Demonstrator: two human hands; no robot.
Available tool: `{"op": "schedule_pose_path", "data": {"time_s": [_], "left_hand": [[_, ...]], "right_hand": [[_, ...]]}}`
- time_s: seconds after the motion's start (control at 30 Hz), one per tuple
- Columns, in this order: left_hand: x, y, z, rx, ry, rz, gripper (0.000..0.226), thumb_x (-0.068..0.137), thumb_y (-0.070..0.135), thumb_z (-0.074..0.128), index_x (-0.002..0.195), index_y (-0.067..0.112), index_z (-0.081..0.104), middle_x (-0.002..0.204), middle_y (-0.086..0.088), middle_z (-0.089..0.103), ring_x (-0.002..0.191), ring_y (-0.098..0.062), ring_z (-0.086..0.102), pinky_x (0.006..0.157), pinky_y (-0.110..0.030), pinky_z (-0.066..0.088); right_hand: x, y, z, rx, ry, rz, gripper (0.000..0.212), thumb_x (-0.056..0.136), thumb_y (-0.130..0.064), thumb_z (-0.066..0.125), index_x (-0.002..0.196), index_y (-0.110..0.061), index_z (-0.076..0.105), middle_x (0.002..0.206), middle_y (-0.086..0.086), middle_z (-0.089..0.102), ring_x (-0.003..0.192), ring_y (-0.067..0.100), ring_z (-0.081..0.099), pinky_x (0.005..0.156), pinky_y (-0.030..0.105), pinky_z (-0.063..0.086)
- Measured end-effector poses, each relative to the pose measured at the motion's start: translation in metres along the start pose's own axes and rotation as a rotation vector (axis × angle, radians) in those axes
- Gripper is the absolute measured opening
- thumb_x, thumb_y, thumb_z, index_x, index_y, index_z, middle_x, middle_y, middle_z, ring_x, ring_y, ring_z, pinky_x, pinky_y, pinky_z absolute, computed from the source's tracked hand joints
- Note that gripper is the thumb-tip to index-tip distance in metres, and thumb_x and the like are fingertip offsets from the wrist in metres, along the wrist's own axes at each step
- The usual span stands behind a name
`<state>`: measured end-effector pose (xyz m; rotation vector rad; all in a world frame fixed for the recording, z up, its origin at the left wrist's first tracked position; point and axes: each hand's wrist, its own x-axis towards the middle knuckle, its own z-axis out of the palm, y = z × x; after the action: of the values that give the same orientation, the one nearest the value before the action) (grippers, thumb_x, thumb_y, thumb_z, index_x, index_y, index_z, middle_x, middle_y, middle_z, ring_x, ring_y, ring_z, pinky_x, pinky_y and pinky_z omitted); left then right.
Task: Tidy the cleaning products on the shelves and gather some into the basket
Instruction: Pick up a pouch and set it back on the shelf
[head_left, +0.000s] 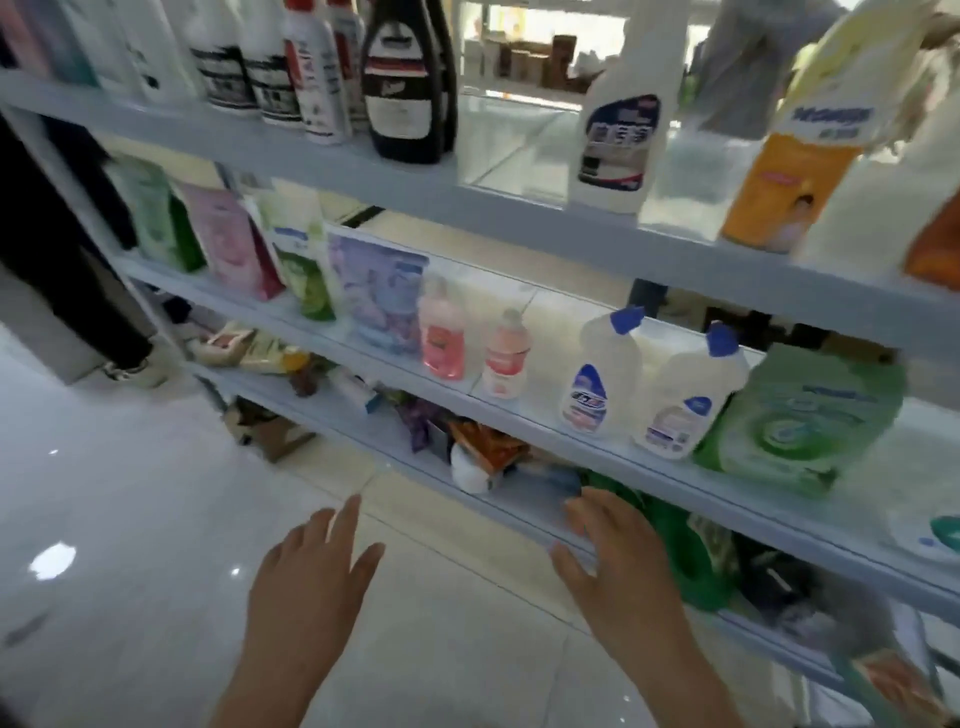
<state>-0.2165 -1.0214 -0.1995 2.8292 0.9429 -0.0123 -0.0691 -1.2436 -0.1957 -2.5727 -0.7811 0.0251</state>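
Note:
A pale blue shelf unit (322, 156) runs from upper left to lower right. The top shelf holds white bottles, a dark bottle (405, 88), a white spray bottle (621, 130) and a yellow-orange bottle (789, 171). On the middle shelf stand refill pouches, two pink bottles (441, 332), two white blue-capped bottles (597, 379) and a green pouch (789, 421). My left hand (306, 582) hovers open over the floor, holding nothing. My right hand (618, 566) is open, its fingers at the edge of the lower shelf, next to a green item (685, 556). No basket is in view.
The lower shelf holds a jumble of small packets and a white round item (470, 470). A cardboard box (270, 431) sits on the glossy tiled floor (130, 519) under the shelves. Dark clothing hangs at the left. An orange packet (904, 686) shows at the bottom right.

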Motion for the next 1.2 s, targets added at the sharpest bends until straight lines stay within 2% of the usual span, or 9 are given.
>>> {"op": "schedule_pose_path", "data": {"time_s": [0.1,0.2,0.47,0.53,0.67,0.8,0.9,1.0,1.2], "left_hand": [[0.003,-0.038,0.006,0.02,-0.043,-0.027,0.057,0.094,0.057,0.042,0.129,0.016,0.061,0.109,-0.009,0.07,0.087,-0.028,0.07,0.068,-0.04,0.057],[0.009,-0.071,0.013,0.035,-0.062,-0.096,0.078,0.096,0.061,0.012,0.111,0.014,0.072,0.091,-0.01,0.074,0.071,-0.027,0.072,0.054,-0.038,0.057],[0.093,-0.165,-0.019,0.084,-0.154,-0.243,0.087,0.092,0.065,-0.005,0.125,0.024,0.064,0.107,-0.006,0.073,0.087,-0.023,0.072,0.067,-0.038,0.058],[0.134,-0.191,-0.043,0.12,-0.068,-0.258,0.09,0.082,0.072,-0.014,0.143,0.035,0.041,0.136,-0.002,0.058,0.116,-0.022,0.062,0.092,-0.038,0.051],[0.197,-0.255,-0.1,0.164,-0.086,-0.33,0.067,0.089,0.065,0.019,0.124,0.03,0.064,0.106,0.002,0.073,0.086,-0.018,0.073,0.068,-0.034,0.058],[0.245,-0.315,-0.117,0.145,0.053,-0.378,0.065,0.094,0.064,0.022,0.149,0.03,0.032,0.141,-0.003,0.053,0.123,-0.023,0.056,0.099,-0.037,0.046],[0.272,-0.348,-0.113,0.106,0.041,-0.361,0.062,0.096,0.063,0.014,0.151,0.032,0.018,0.143,-0.003,0.05,0.125,-0.021,0.054,0.099,-0.037,0.046],[0.307,-0.395,-0.1,0.015,-0.048,-0.278,0.066,0.097,0.061,0.021,0.151,0.037,-0.008,0.161,0.006,0.014,0.146,-0.014,0.019,0.116,-0.03,0.019],[0.416,-0.522,-0.119,0.069,0.058,-0.117,0.067,0.097,0.06,0.02,0.153,0.033,-0.005,0.16,0.006,0.017,0.145,-0.015,0.02,0.116,-0.03,0.019]], "right_hand": [[0.032,-0.051,0.021,-0.08,-0.232,-0.114,0.07,0.085,-0.067,0.023,0.14,-0.027,0.037,0.149,-0.004,0.033,0.138,0.019,0.029,0.113,0.039,0.025],[0.064,-0.096,0.042,-0.162,-0.396,-0.2,0.101,0.059,-0.081,-0.011,0.145,-0.037,0.021,0.157,-0.01,0.012,0.144,0.015,0.012,0.116,0.041,0.015],[0.17,-0.209,0.126,-0.144,-0.509,-0.387,0.108,0.055,-0.08,-0.017,0.148,-0.036,0.014,0.156,-0.007,0.01,0.145,0.016,0.009,0.117,0.045,0.011],[0.206,-0.248,0.142,-0.101,-0.495,-0.427,0.094,0.066,-0.077,-0.009,0.148,-0.036,0.014,0.157,-0.007,0.009,0.145,0.016,0.008,0.117,0.046,0.01],[0.274,-0.331,0.169,-0.034,-0.429,-0.494,0.099,0.059,-0.069,-0.011,0.147,-0.035,0.018,0.157,-0.007,0.012,0.145,0.015,0.01,0.117,0.046,0.013],[0.323,-0.388,0.203,-0.018,-0.477,-0.537,0.089,0.066,-0.071,-0.004,0.147,-0.037,0.014,0.157,-0.01,0.01,0.145,0.012,0.006,0.117,0.045,0.012],[0.348,-0.42,0.229,-0.02,-0.531,-0.526,0.062,0.089,-0.065,0.025,0.145,-0.038,0.016,0.156,-0.011,0.01,0.145,0.01,0.005,0.117,0.045,0.011],[0.375,-0.455,0.257,-0.049,-0.529,-0.478,0.07,0.081,-0.07,0.016,0.143,-0.039,0.021,0.154,-0.012,0.016,0.144,0.011,0.01,0.117,0.042,0.013],[0.43,-0.537,0.323,0.0,-0.415,-0.278,0.057,0.092,-0.056,0.041,0.143,-0.036,0.028,0.154,-0.011,0.019,0.142,0.01,0.016,0.112,0.035,0.021]]}}
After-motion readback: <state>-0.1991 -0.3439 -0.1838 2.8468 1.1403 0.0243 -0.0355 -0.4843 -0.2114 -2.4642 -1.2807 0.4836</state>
